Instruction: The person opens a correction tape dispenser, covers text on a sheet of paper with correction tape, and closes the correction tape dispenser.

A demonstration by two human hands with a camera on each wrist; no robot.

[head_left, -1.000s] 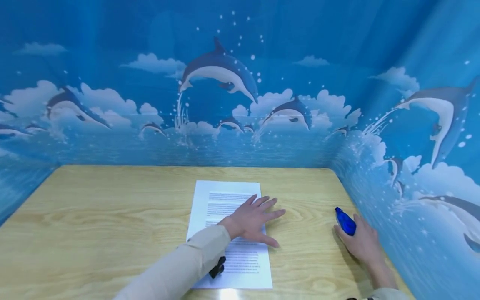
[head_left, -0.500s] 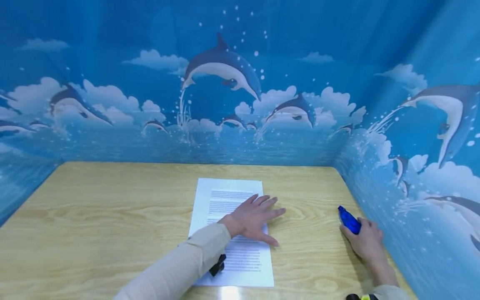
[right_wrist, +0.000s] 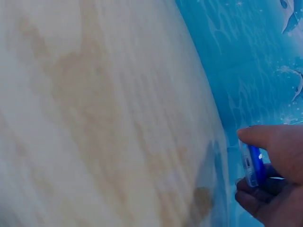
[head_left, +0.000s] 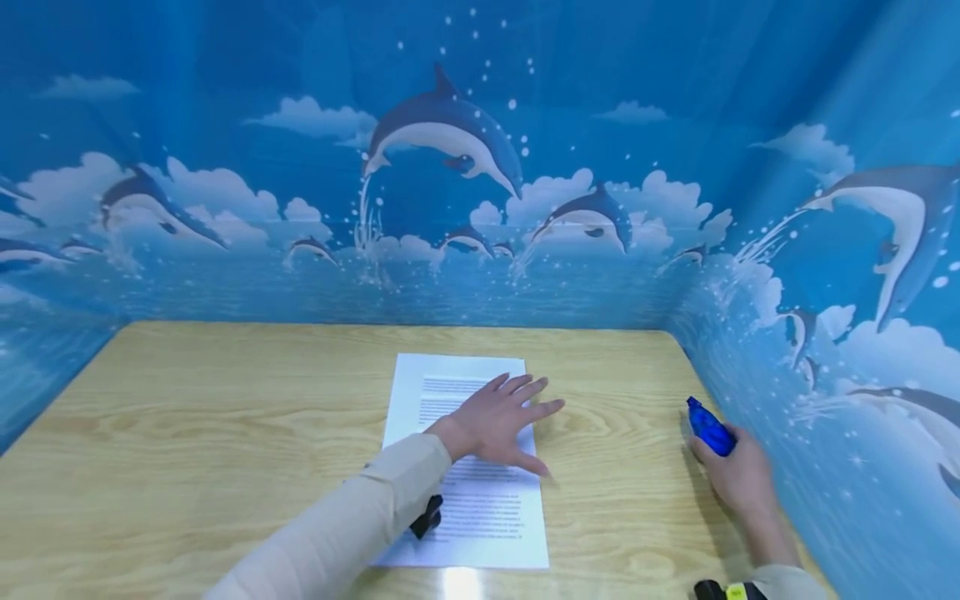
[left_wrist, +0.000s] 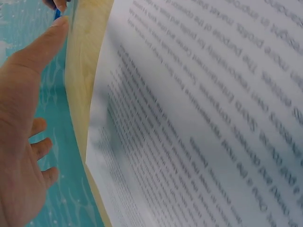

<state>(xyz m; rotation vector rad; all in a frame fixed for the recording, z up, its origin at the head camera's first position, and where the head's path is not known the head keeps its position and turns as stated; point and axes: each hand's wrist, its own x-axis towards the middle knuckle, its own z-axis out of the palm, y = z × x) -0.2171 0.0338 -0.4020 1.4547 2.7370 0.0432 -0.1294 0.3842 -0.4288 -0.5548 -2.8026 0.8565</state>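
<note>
A white printed sheet of paper (head_left: 487,508) lies on the wooden table in front of me. My left hand (head_left: 491,422) is spread over its right part, fingers apart and reaching past the right edge. In the left wrist view, the thumb and fingertips of that hand (left_wrist: 21,118) show beside the sheet's edge. Toward the table's right side, my right hand (head_left: 742,475) holds a blue, see-through correction tape (head_left: 709,427), its narrow tip facing away from me. The right wrist view shows the correction tape (right_wrist: 252,163) pinched between thumb and fingers.
The light wooden table (head_left: 225,442) runs back to a blue dolphin-print curtain (head_left: 330,275). Another stretch of curtain hangs close along the right edge, near my right hand. A dark wrist device (head_left: 427,517) under my left sleeve overlaps the sheet.
My right hand has shifted a little to the right and away from me with the correction tape. The left hand has slid slightly away and to the left, still spread over the paper.
</note>
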